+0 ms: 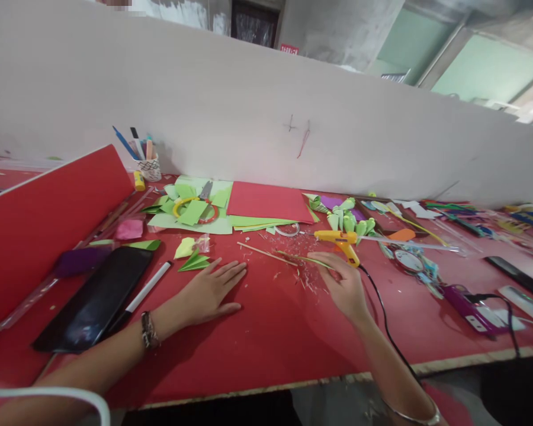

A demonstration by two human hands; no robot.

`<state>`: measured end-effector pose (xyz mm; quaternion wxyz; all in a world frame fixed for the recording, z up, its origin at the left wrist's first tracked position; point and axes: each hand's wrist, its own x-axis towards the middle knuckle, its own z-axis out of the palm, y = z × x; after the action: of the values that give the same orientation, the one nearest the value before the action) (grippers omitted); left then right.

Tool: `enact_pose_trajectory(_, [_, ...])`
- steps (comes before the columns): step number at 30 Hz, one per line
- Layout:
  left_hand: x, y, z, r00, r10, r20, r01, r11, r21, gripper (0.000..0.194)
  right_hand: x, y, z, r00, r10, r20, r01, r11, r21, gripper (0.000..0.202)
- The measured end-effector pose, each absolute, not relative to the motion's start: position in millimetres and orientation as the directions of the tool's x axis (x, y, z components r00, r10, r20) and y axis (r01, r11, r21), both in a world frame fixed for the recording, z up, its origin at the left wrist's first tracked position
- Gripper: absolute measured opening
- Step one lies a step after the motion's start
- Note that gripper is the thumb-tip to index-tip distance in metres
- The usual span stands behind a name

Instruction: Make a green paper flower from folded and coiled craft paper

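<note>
My left hand (211,291) lies flat on the red tabletop (257,349), fingers stretched out and holding nothing. Just beyond its fingertips is a folded green paper piece (194,261). My right hand (345,287) pinches a thin stick with green along it (304,258), its tip pointing left. Whether the green is paper wrapped round the stick is hard to make out. A bare wooden stick (264,252) rests on the table between the hands, among small scraps. Beyond my right hand lies a yellow glue gun (340,239) with a clear glue stick in its back.
Scissors (194,211) lie on green paper sheets (222,226) beside a red sheet (269,202). Rolled green paper pieces (349,220) sit farther right. A black phone (102,296) and white marker (148,287) are at left, a purple power strip (471,307) at right. The glue gun's cord (384,319) runs off the front edge.
</note>
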<state>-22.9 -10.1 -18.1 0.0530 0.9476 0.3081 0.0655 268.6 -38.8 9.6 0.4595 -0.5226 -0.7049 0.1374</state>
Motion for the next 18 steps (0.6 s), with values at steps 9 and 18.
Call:
enact_pose_trajectory(9, [0, 2, -5, 0.834, 0.550, 0.050, 0.538, -0.829, 0.150, 0.018, 260, -32, 7, -0.017, 0.869, 0.494, 0.573, 0.413, -0.708, 0.019])
enact_pose_trajectory(18, [12, 13, 5, 0.940, 0.333, 0.075, 0.339, -0.937, -0.084, 0.013, 250, -10, 13, -0.001, 0.855, 0.518, 0.522, 0.443, -0.729, 0.018])
